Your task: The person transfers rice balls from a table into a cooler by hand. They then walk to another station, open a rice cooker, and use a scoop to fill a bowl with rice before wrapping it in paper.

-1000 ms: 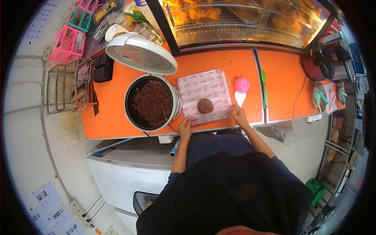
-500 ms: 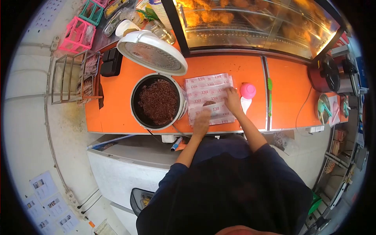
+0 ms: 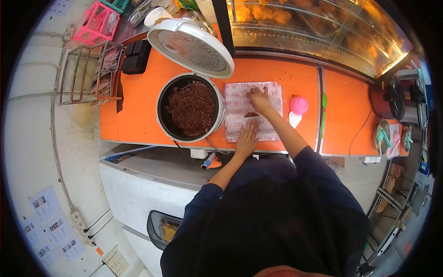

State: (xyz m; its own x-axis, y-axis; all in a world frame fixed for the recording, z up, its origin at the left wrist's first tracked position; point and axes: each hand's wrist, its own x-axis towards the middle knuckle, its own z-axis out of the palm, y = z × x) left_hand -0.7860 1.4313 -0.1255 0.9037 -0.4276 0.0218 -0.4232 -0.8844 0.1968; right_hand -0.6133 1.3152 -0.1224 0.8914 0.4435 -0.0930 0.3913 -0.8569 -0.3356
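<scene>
A stack of printed paper sheets [image 3: 234,121] lies on the orange counter, with a small mound of dark red rice [image 3: 252,114] partly showing near its middle. My left hand [image 3: 247,138] lies flat on the lower part of the paper, its fingers spread towards the rice. Over the upper part of the paper is my right hand [image 3: 260,100], its fingers bent down on the sheet; whether they pinch anything is hidden. To the left stands an open rice cooker [image 3: 164,130] holding dark red rice [image 3: 191,108]. A pink-topped scoop [image 3: 298,105] rests right of the paper.
The cooker's raised lid [image 3: 194,46] leans over the counter [image 3: 138,101]. A lit glass cabinet [image 3: 295,44] with fried food stands behind. Further right are a green utensil [image 3: 323,115], a dark red pot [image 3: 386,98] and a metal bowl [image 3: 382,137]. A wire rack [image 3: 83,76] hangs left.
My right hand has moved up and left across the paper. My left hand, blurred before, now lies flat on it. The whole view has shifted slightly.
</scene>
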